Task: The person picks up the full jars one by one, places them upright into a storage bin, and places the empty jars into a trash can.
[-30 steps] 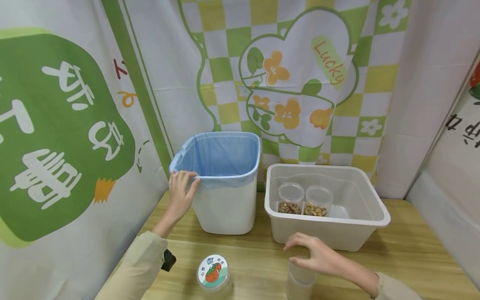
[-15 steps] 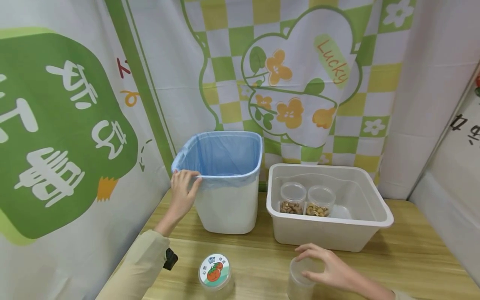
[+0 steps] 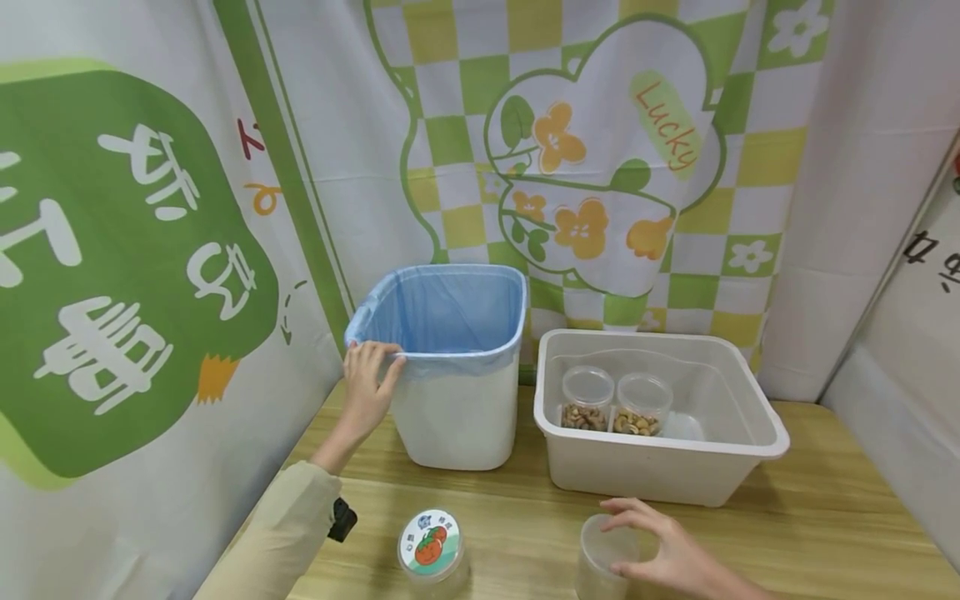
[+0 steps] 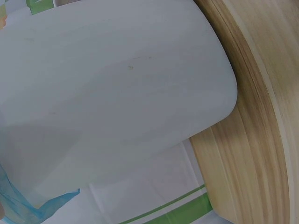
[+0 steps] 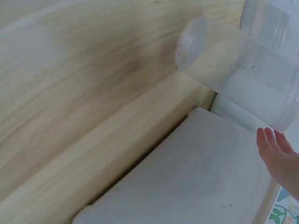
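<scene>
My left hand (image 3: 367, 390) holds the front left rim of a white trash can (image 3: 457, 417), with its fingers curled over the blue trash bag (image 3: 457, 310) that lines it. On the table, a clear plastic jar (image 3: 598, 575) stands upright without a lid; the right wrist view shows small dark specks on its wall. Beside that jar's rim is my right hand (image 3: 671, 558), thumb and fingers spread apart. A second clear jar, its lid (image 3: 430, 543) printed with tomatoes, stands to the left. In the left wrist view, the trash can's side (image 4: 117, 84) fills most of the picture.
A light grey plastic tub (image 3: 637, 467) stands right of the trash can. Inside it are two lidded clear jars, one of walnuts (image 3: 585, 417) and one of cashews (image 3: 636, 422). Printed curtains (image 3: 465, 142) enclose the wooden table (image 3: 510, 533) at the back and sides.
My right hand has moved down and to the right, from over the open jar to beside its rim. The left hand keeps its hold on the trash can. The jars have stayed in place.
</scene>
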`<move>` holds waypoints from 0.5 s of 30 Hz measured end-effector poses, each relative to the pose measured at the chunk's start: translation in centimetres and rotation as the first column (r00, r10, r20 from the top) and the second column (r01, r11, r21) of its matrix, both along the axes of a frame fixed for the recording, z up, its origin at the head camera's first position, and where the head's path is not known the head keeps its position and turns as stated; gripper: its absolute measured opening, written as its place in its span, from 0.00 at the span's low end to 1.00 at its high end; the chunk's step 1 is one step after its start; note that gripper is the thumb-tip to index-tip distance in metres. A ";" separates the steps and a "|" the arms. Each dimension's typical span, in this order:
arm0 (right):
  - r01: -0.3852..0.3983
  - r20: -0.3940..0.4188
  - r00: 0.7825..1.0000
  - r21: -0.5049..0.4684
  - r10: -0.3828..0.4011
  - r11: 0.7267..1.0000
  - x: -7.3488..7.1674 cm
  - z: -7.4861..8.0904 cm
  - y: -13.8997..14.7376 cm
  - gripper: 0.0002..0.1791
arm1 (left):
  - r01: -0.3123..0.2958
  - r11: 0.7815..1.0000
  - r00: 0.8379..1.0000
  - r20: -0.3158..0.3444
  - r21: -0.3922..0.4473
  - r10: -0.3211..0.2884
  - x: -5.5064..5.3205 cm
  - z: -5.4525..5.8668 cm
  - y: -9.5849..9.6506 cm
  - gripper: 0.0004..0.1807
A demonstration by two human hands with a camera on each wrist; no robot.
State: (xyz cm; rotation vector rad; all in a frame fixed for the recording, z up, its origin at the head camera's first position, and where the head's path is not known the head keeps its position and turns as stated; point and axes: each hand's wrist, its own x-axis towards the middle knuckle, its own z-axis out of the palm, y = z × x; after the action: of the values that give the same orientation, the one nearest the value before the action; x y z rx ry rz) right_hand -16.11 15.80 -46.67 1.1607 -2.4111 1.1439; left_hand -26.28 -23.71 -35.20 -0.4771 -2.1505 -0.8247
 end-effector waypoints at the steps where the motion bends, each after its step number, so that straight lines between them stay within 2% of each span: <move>1: 0.000 0.017 1.000 -0.002 0.000 1.000 0.1 -0.1 0.0 0.21 | -0.002 1.000 1.000 -0.002 0.000 0.002 0.0 0.0 0.0 0.06; 7: -0.018 0.063 0.998 -0.054 0.021 0.998 0.3 -0.7 -0.1 0.23 | -0.007 1.000 1.000 -0.004 -0.004 0.007 0.0 0.0 0.0 0.06; 15: -0.012 0.020 1.000 -0.108 0.014 0.994 0.4 -1.3 -0.4 0.25 | -0.004 1.000 1.000 -0.003 -0.001 0.004 -0.1 -0.1 0.1 0.06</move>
State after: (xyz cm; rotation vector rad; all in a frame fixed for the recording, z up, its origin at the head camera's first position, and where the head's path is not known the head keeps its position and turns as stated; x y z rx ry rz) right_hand -15.70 15.37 -47.97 1.1383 -2.3279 1.2785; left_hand -26.36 -23.64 -35.32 -0.4749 -2.1482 -0.8199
